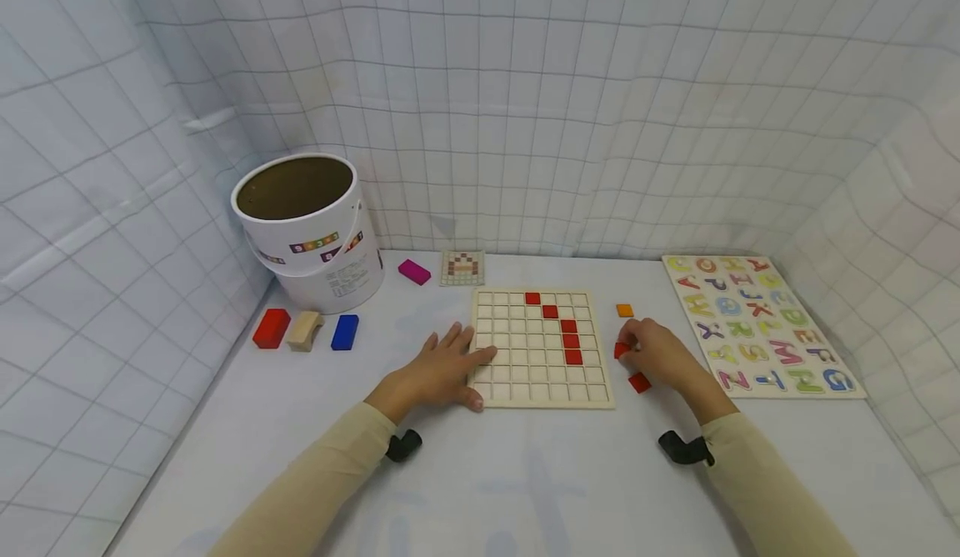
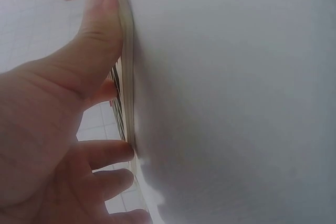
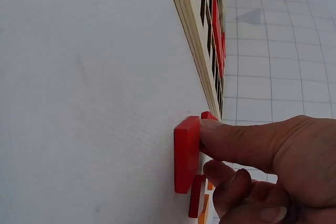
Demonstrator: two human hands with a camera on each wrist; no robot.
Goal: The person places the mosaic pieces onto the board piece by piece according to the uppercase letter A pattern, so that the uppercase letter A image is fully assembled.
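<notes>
1. At far left, a white bucket (image 1: 337,278) stands on the counter (image 1: 277,407); in front of it lie a red block (image 1: 272,328), a wooden arch (image 1: 303,332) and a blue block (image 1: 345,333).
2. A magenta block (image 1: 414,272) lies farther right, then a small patterned card (image 1: 462,269), its detail too fine to read, behind the grid board.
3. The left hand (image 1: 442,369) rests at the left edge of the grid board (image 1: 540,403), fingers spread apart.
4. Done so far: five red squares (image 1: 571,341) sit in the grid, stepping diagonally down from the top middle cell, then straight down one column. The other visible cells are bare; the hand covers a few. I judge this an early stage.
5. Right of the board, the right hand (image 1: 660,357) has its fingers curled, apparently pinching a red tile (image 1: 622,350) off the grid.
6. Also unplaced are another loose red tile (image 1: 639,383) nearer the person and an orange tile (image 1: 625,310) farther back.
7. At far right, a letter board (image 1: 757,323) lies apart from the grid.
</notes>
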